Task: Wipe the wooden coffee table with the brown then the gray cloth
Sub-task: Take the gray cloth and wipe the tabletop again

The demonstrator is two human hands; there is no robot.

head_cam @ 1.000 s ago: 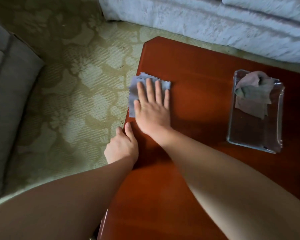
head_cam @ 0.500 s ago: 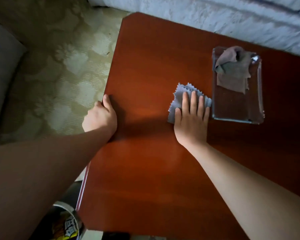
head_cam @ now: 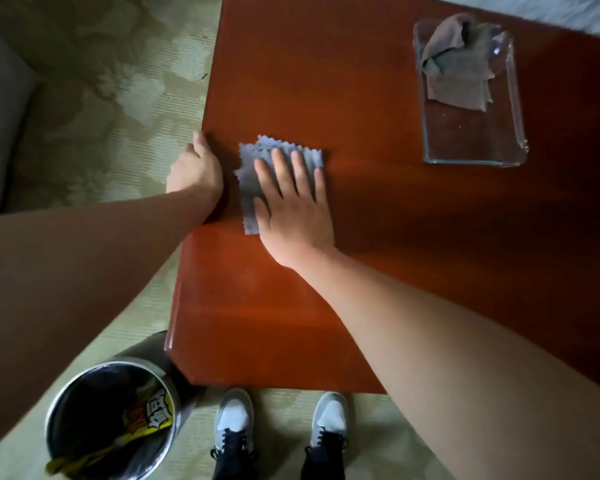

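The wooden coffee table point(head_cam: 326, 81) is glossy red-brown and fills the middle and right of the head view. My right hand point(head_cam: 291, 202) lies flat with straight fingers on the gray cloth point(head_cam: 253, 174), a small zigzag-edged piece, and presses it onto the tabletop near the left edge. Just left of the cloth, my left hand point(head_cam: 194, 171) holds the table's left edge, thumb on top and fingers curled over the side out of sight. The brown cloth point(head_cam: 458, 64) lies crumpled in a clear glass tray point(head_cam: 475, 143) at the far right of the table.
A round metal bin point(head_cam: 111, 417) holding a yellow wrapper stands on the floor by the table's near left corner. My two shoes point(head_cam: 234, 431) are on the patterned green carpet point(head_cam: 101, 98) in front of the table. A pale sofa point(head_cam: 568, 12) runs behind it.
My right hand slid the gray cloth from beside the glass tray back left towards the table's left edge. The left hand stays on that edge. The view has tilted down, showing bin and shoes.
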